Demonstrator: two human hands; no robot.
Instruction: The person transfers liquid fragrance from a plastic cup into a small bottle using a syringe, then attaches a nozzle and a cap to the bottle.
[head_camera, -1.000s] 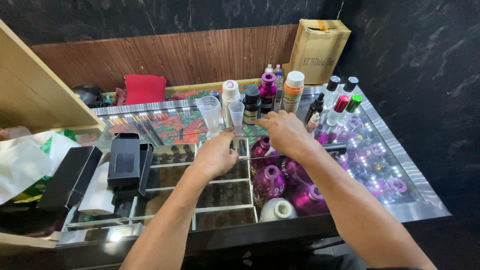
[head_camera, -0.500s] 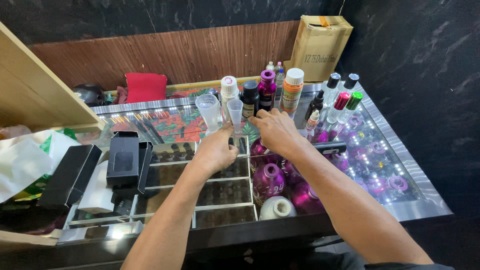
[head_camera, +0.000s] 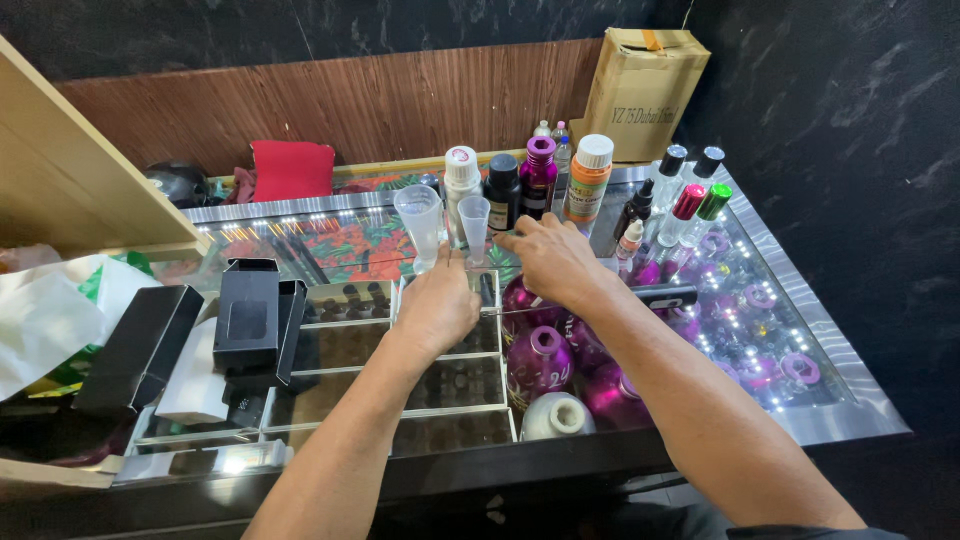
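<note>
Small clear funnel (head_camera: 474, 222) upright on mirrored bench (head_camera: 840, 380), just beyond both hands. Left hand (head_camera: 436, 308) curled below it, fingers together, steadying something hidden. Right hand (head_camera: 548, 258) fingers spread toward funnel; contact unclear.

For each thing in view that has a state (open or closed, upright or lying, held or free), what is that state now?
Left hand: closed around something hidden, below the small funnel.
Right hand: fingers reaching toward the funnel, nothing visibly held.
Small funnel: upright, wide end up.
Clear plastic cup: upright, free.
Orange bottle: upright, white cap on.
Purple round bottle: upright.
Black box: open, lying on the glass counter.
</note>
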